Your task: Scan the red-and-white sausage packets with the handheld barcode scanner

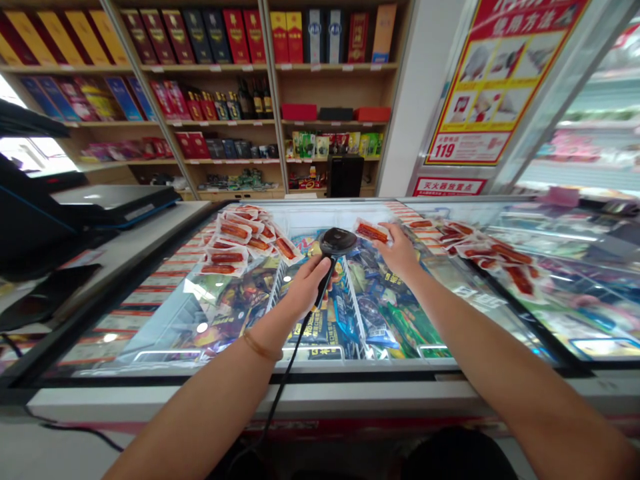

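Observation:
My left hand [307, 287] is wrapped round the handle of a black barcode scanner [338, 241], whose cord runs down toward me. A packaged sausage [371, 231] in clear plastic is pinched at its right end by my right hand [397, 247]. The scanner's head is just left of this pack, with a small gap between them. On the freezer's glass top, a pile of sausage packs [235, 230] lies left of my left hand. Another group of sausage packs [493, 250] is spread out to the right of my right hand.
Beneath the glass lid of the chest freezer [165, 393] are bagged frozen goods and white wire baskets. A counter with a scale [115, 203] stands at left. Shelves [210, 67] of boxes and bottles rise behind. The scanner's cord [283, 383] crosses the freezer's front edge.

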`<state>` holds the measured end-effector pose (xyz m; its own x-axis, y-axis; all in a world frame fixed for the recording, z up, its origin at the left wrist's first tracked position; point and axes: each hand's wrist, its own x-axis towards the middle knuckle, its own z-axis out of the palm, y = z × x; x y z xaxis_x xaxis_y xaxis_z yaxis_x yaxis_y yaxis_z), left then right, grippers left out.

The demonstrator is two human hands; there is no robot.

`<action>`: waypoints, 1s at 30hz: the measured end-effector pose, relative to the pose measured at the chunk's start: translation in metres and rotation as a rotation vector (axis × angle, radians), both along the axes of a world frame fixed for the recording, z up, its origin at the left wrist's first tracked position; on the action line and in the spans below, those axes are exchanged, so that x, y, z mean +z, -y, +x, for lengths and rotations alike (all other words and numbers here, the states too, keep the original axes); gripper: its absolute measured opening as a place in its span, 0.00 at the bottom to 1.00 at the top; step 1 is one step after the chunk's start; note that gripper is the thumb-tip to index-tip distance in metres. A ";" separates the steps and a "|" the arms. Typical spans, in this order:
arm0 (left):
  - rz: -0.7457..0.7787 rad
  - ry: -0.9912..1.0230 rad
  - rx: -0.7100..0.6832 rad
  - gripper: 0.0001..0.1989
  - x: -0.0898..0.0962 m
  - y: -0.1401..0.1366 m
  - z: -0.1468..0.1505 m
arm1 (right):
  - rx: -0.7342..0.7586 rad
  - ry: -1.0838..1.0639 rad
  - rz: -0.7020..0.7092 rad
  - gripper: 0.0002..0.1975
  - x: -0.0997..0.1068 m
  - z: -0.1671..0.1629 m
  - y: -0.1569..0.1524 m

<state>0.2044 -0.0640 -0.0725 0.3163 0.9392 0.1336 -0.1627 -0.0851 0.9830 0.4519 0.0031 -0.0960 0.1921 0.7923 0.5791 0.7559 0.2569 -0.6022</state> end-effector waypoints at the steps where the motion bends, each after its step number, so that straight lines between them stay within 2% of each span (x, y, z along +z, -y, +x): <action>1: 0.004 -0.006 -0.008 0.24 0.000 0.000 0.000 | 0.005 -0.012 0.000 0.24 0.000 0.000 0.000; 19: 0.014 -0.091 -0.064 0.24 -0.005 -0.002 -0.001 | 0.091 -0.129 0.032 0.25 -0.010 -0.002 -0.005; 21: 0.028 -0.143 -0.012 0.23 -0.004 -0.002 -0.001 | 0.082 -0.119 0.015 0.25 -0.015 -0.003 -0.006; 24: 0.014 -0.167 0.142 0.20 0.003 -0.004 -0.003 | 0.048 -0.078 0.020 0.23 -0.022 -0.008 -0.010; 27: -0.072 -0.034 0.306 0.20 0.018 -0.007 -0.011 | 0.032 -0.045 0.018 0.23 -0.022 -0.017 -0.019; 30: -0.135 0.138 0.415 0.19 0.036 -0.013 -0.030 | 0.074 -0.052 -0.002 0.24 -0.009 -0.036 -0.034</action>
<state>0.1746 -0.0513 -0.0362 -0.1021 0.9947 0.0156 -0.2721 -0.0430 0.9613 0.4154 0.0372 -0.1053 0.1624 0.8067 0.5682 0.7026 0.3098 -0.6406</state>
